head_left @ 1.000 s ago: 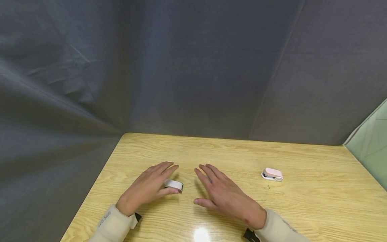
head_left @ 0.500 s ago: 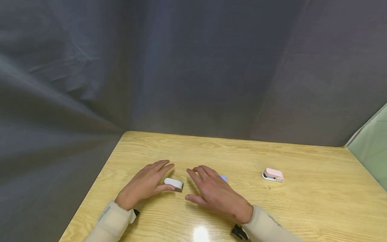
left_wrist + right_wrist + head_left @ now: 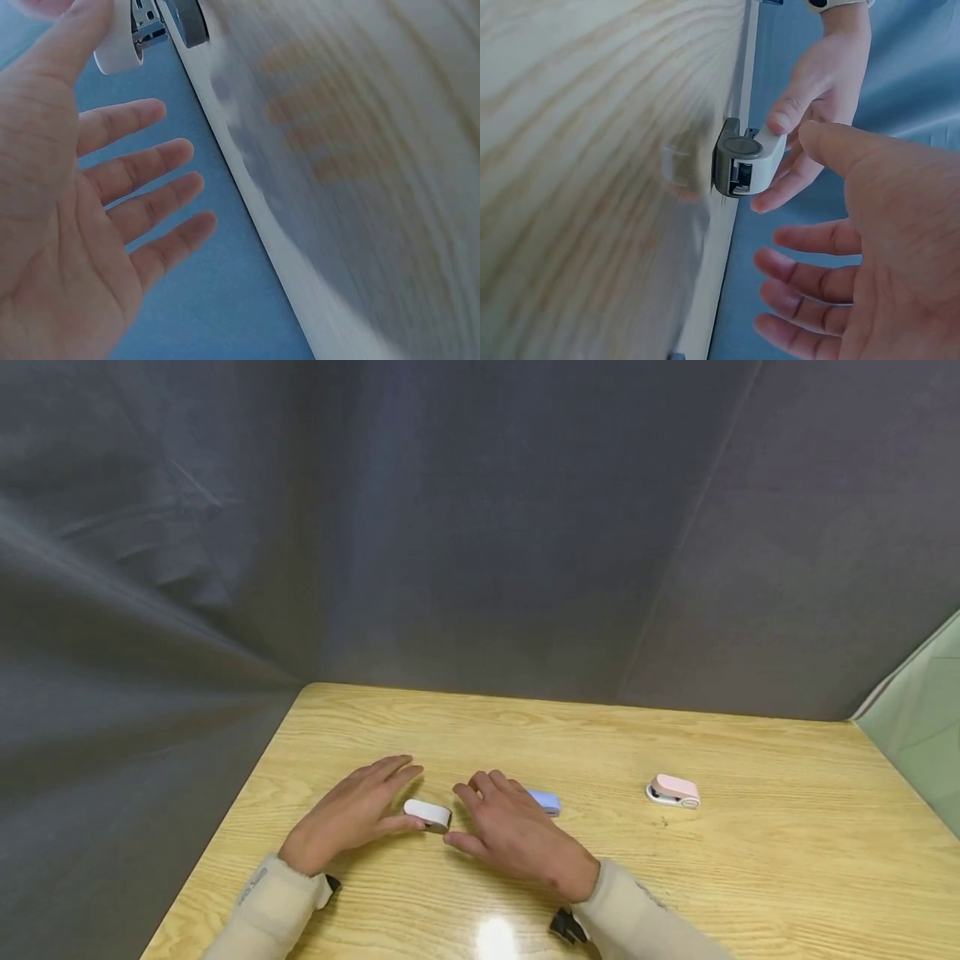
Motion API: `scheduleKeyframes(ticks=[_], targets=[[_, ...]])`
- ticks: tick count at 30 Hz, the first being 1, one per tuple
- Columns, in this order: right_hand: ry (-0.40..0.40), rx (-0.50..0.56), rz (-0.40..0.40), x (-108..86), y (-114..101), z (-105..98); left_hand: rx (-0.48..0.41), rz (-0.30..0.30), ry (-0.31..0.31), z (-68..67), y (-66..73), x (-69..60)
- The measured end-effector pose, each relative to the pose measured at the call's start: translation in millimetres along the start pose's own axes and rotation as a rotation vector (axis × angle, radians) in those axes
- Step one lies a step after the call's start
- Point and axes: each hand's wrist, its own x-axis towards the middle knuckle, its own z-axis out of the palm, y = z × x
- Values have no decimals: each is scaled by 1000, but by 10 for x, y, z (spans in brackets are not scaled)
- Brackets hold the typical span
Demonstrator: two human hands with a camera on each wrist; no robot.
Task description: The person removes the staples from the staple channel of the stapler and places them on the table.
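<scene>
A small white stapler with a grey base [image 3: 427, 813] sits on the table between the two hands. My left hand [image 3: 349, 817] is beside it, thumb near or touching its front edge, while the other fingers reach out straight behind. The left wrist view shows those fingers spread, with the stapler's white cover [image 3: 118, 49] by the thumb. My right hand [image 3: 513, 833] hovers at the stapler's right end, thumb and fingers apart and loosely bent. In the right wrist view the stapler's hinged end [image 3: 742, 161] faces the right palm. A blue stapler [image 3: 546, 802] lies behind the right hand, partly hidden.
A pink and white stapler [image 3: 673, 790] lies farther right on the wood-grain table [image 3: 787, 843]. Dark cloth [image 3: 510, 527] hangs along the table's back and left edges. Light reflects off the table near the front.
My right hand has moved left, towards the white stapler, uncovering part of the blue stapler. My left hand has shifted slightly left, showing more of the white stapler.
</scene>
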Motion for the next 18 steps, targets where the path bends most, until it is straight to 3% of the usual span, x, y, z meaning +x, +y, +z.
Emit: scheduleKeyframes(ticks=[18], targets=[[-20, 66, 34, 181, -35, 145, -51, 24, -3, 16, -55, -79]])
